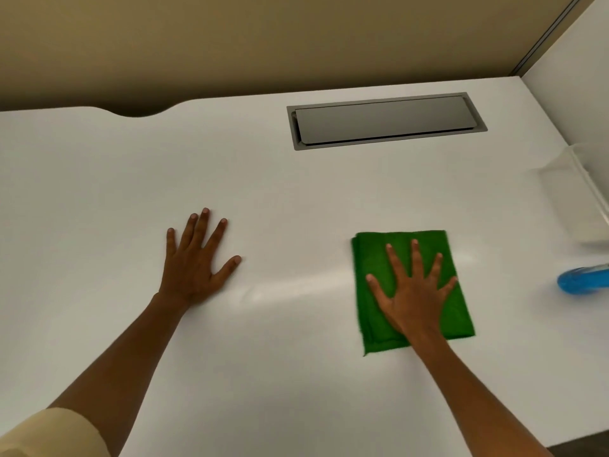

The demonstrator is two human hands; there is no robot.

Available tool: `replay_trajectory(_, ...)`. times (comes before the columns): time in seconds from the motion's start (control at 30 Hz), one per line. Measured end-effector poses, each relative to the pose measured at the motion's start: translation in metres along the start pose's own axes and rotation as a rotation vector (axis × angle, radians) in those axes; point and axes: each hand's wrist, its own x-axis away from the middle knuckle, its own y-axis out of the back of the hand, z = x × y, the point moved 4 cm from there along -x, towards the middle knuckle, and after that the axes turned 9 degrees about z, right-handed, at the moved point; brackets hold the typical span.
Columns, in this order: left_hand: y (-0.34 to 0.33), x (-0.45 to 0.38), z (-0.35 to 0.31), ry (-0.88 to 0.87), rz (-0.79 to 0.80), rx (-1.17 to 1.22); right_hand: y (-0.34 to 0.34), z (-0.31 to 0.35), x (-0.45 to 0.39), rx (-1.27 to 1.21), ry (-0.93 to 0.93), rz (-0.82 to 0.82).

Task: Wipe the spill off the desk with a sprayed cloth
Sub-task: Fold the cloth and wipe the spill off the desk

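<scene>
The right hand (412, 291) lies flat, palm down, fingers spread wide, on a folded green cloth (379, 258). The cloth rests on the white desk (296, 199), right of centre; it is pressed under the palm, not gripped. The heel of the hand and the wrist cover the cloth's near middle, so that part is hidden. The cloth's right edge is slightly blurred.

The left hand (194, 258) lies flat on the bare desk, fingers spread, holding nothing, well apart from the cloth. A pale sleeve (49, 433) shows at the lower left corner, cut off by the frame.

Between the two hands a faint, lighter streak (296, 286) crosses the desk surface. Whether it is liquid, a wiped trace or glare cannot be determined. A similar faint patch lies just right of the cloth.

At the right edge a blue object (583, 280) lies on the desk, blurred and cut off; its type cannot be confirmed. Above it a clear or white tray-like item (573, 199) is hard to make out against the desk.

A grey recessed cable hatch (385, 120) sits near the far edge of the desk, its lid down. A beige partition (263, 37) stands behind the desk.
</scene>
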Motion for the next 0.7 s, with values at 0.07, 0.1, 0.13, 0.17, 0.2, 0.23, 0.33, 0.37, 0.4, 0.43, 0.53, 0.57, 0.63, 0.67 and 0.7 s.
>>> replay_trajectory(0.07,0.0,0.0,0.0,-0.002,-0.002,0.004,0.0,-0.026,-0.002,-0.027,-0.081,-0.004)
replay_trajectory(0.1,0.001,0.0,0.0,-0.001,-0.002,0.007,0.0,-0.036,-0.003,-0.042,-0.118,-0.007)
replay_trajectory(0.13,0.0,0.0,0.0,0.001,-0.002,0.009,0.0,-0.043,-0.004,-0.057,-0.149,-0.011)
replay_trajectory(0.17,0.0,0.0,0.001,0.001,-0.003,0.007,0.001,-0.048,-0.007,-0.071,-0.175,-0.012)
replay_trajectory(0.2,0.0,0.0,0.0,0.0,-0.004,0.007,0.002,-0.053,-0.01,-0.088,-0.195,-0.011)
replay_trajectory(0.23,0.0,-0.001,0.0,0.0,-0.005,0.007,0.003,-0.055,-0.015,-0.106,-0.211,-0.01)
replay_trajectory(0.33,-0.001,-0.001,0.001,0.005,-0.004,0.002,0.009,-0.056,-0.032,-0.141,-0.244,-0.01)
replay_trajectory(0.37,-0.001,-0.001,0.001,0.005,-0.003,-0.001,0.012,-0.055,-0.039,-0.145,-0.251,-0.01)
replay_trajectory(0.4,-0.001,-0.001,0.001,0.004,-0.003,-0.003,0.014,-0.052,-0.045,-0.149,-0.253,-0.01)
replay_trajectory(0.43,-0.001,-0.001,0.001,0.003,-0.005,-0.002,0.016,-0.049,-0.052,-0.151,-0.248,-0.012)
replay_trajectory(0.53,-0.002,0.0,0.001,0.0,-0.014,0.009,0.022,-0.031,-0.069,-0.143,-0.195,-0.013)
replay_trajectory(0.57,-0.002,0.0,0.001,0.002,-0.014,0.008,0.024,-0.023,-0.073,-0.142,-0.175,-0.011)
replay_trajectory(0.63,-0.002,0.0,0.001,0.005,-0.012,-0.001,0.026,-0.004,-0.08,-0.134,-0.137,-0.01)
replay_trajectory(0.67,-0.003,-0.001,0.001,0.005,-0.012,-0.005,0.026,0.008,-0.082,-0.126,-0.117,-0.01)
replay_trajectory(0.7,-0.003,-0.001,0.002,0.005,-0.011,-0.007,0.027,0.02,-0.083,-0.114,-0.093,-0.01)
